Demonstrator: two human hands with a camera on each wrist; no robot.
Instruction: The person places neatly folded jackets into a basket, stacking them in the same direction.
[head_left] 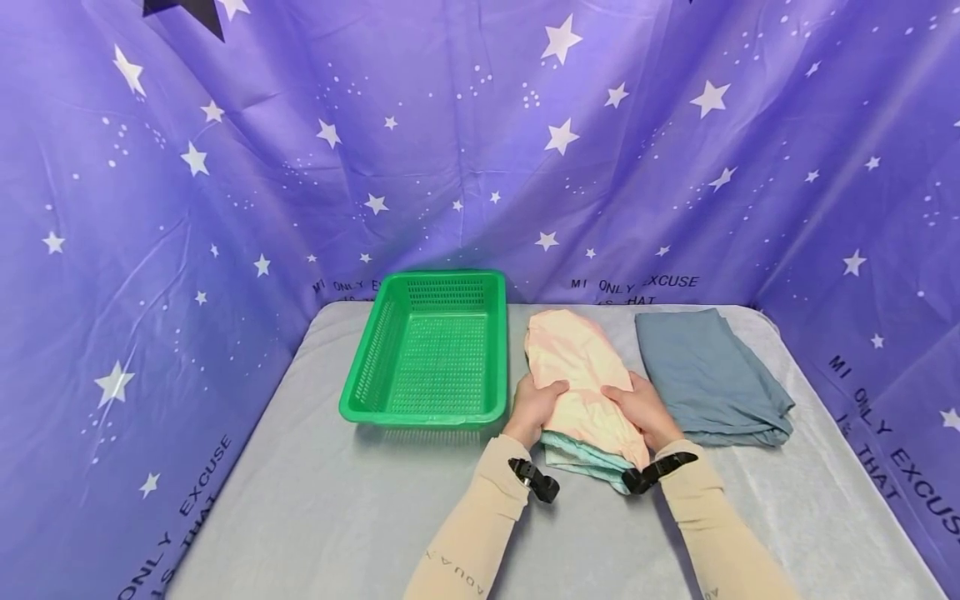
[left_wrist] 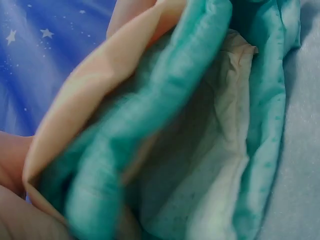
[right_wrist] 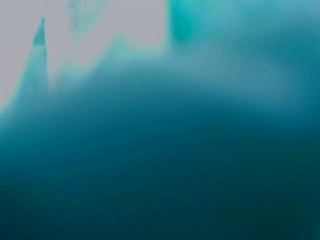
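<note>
Both hands hold a folded peach-and-teal cloth (head_left: 577, 367) between them, right of the basket. My left hand (head_left: 532, 408) grips its left side and my right hand (head_left: 647, 410) its right side, each thumb lying on the peach top. Teal layers (head_left: 588, 461) stick out at the near end. Seen from the left wrist, the peach layer (left_wrist: 82, 95) bends around a rolled teal fold (left_wrist: 135, 120), and paler fabric (left_wrist: 195, 165) shows inside. Fingers under the cloth are mostly hidden. Blurred teal fabric (right_wrist: 160, 150) fills most of the right wrist view.
A green plastic basket (head_left: 498, 414) with perforated sides stands left of the hands. To the right lies a folded blue-grey cloth (head_left: 708, 379). The grey-covered table (head_left: 315, 508) is bordered by a purple star-patterned curtain (head_left: 465, 167) at the back and both sides.
</note>
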